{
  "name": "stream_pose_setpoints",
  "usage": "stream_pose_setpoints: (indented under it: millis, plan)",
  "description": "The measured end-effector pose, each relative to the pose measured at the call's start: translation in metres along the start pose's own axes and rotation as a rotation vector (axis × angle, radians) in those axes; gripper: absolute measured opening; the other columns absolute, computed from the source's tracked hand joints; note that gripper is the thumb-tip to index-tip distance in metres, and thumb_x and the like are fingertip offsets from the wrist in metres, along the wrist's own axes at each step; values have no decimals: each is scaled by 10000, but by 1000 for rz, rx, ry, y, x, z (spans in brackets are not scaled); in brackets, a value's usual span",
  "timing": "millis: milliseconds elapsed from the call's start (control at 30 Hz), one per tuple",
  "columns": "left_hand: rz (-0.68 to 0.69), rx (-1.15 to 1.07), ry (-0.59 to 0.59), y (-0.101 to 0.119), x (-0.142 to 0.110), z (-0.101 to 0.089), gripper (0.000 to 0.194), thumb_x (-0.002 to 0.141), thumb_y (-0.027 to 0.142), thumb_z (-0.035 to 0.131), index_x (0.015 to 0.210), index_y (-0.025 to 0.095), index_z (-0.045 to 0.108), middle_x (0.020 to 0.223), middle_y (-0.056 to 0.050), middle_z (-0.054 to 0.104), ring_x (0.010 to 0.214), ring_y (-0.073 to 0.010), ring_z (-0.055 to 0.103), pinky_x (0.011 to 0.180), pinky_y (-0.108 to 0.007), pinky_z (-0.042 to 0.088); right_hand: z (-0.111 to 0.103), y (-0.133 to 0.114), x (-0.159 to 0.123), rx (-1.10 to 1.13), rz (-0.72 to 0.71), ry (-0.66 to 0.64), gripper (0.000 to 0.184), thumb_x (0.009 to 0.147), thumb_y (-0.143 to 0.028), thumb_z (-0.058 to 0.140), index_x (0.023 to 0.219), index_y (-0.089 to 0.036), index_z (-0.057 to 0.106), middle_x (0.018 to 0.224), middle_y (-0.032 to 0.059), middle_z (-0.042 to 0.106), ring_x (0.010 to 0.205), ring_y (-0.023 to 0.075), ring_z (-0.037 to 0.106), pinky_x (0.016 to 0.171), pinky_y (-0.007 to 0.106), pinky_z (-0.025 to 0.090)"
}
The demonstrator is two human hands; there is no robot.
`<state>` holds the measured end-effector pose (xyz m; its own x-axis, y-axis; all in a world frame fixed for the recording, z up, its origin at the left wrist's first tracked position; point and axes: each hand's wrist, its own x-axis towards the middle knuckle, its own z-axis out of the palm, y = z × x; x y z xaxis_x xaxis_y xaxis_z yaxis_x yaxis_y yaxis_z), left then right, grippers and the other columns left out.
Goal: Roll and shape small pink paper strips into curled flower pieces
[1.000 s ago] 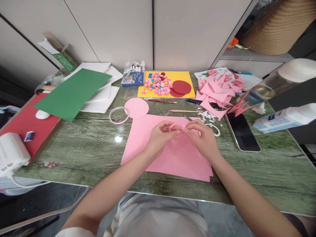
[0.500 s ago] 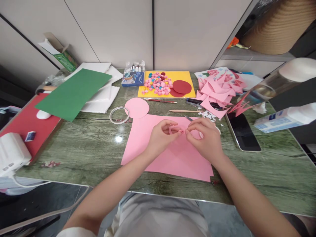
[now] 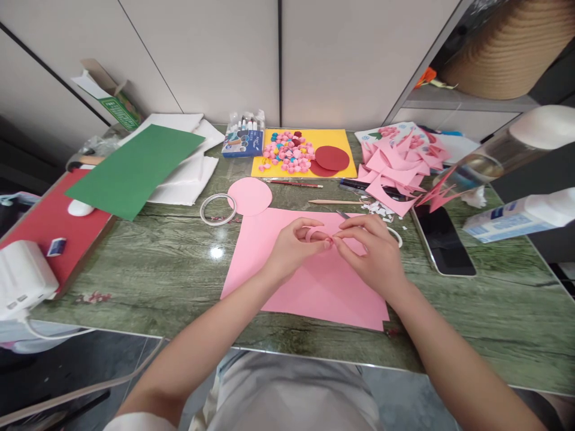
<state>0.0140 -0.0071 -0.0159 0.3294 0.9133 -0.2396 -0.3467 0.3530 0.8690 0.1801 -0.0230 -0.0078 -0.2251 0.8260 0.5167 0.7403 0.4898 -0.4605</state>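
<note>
Both my hands meet above a large pink paper sheet and work on a thin curled pink paper strip. My left hand is closed on the strip between thumb and fingers. My right hand pinches at the strip's rolled end, thumb and forefinger together; my fingers partly hide that end. Under my right hand, scissors show only as a blade tip and part of a white handle loop. Left of the sheet lie a pink paper circle and a tape roll.
Rolled paper pieces and dark red circles lie on a yellow sheet. Pink offcuts, a phone and a white bottle are at right. Green paper and a white charger are at left.
The curled part of the strip looks smaller between my fingers. My right hand has shifted slightly left, and more of the white loop beside it shows.
</note>
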Motion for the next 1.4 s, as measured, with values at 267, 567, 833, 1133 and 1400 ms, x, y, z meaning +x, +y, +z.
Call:
stream_pose_setpoints:
  millis: [267, 567, 833, 1133, 1400]
  plan:
    - [-74, -64, -28, 5, 0, -3, 447, 536, 168, 778, 928, 156, 565, 721, -6, 644, 684, -118, 615, 713, -290, 466, -6, -3, 2, 77, 1, -105, 102, 820, -199, 524, 869, -236, 606, 953, 49, 574, 949, 188, 543, 836, 380, 446]
    - [-200, -204, -25, 5, 1, -4, 451, 539, 156, 788, 934, 156, 572, 736, -13, 634, 700, -117, 608, 636, -234, 425, -5, -9, 2, 173, 26, -127, 232, 780, -244, 579, 1008, -275, 613, 1012, 54, 569, 984, 212, 549, 857, 408, 462]
    - [-190, -75, -183, 6, 2, -9, 413, 580, 177, 765, 951, 165, 584, 683, 4, 615, 614, -85, 561, 598, -226, 389, -12, -2, 7, 251, -51, -326, 223, 818, -241, 546, 1025, -300, 607, 1095, 56, 530, 1078, 203, 497, 904, 413, 443]
    - [-113, 112, -208, 12, -1, -4, 335, 550, 139, 741, 863, 161, 622, 729, 3, 606, 692, -106, 548, 696, -270, 401, -17, 5, 9, 302, -76, -495, 145, 822, -292, 544, 953, -301, 606, 1224, 43, 458, 1171, 205, 433, 971, 439, 397]
    - [-150, 181, -219, 11, 0, -5, 344, 554, 140, 737, 876, 157, 618, 691, 0, 603, 709, -123, 552, 714, -281, 397, -19, 7, 9, 336, -56, -563, 158, 830, -307, 530, 965, -304, 611, 1264, 39, 436, 1190, 213, 422, 981, 432, 391]
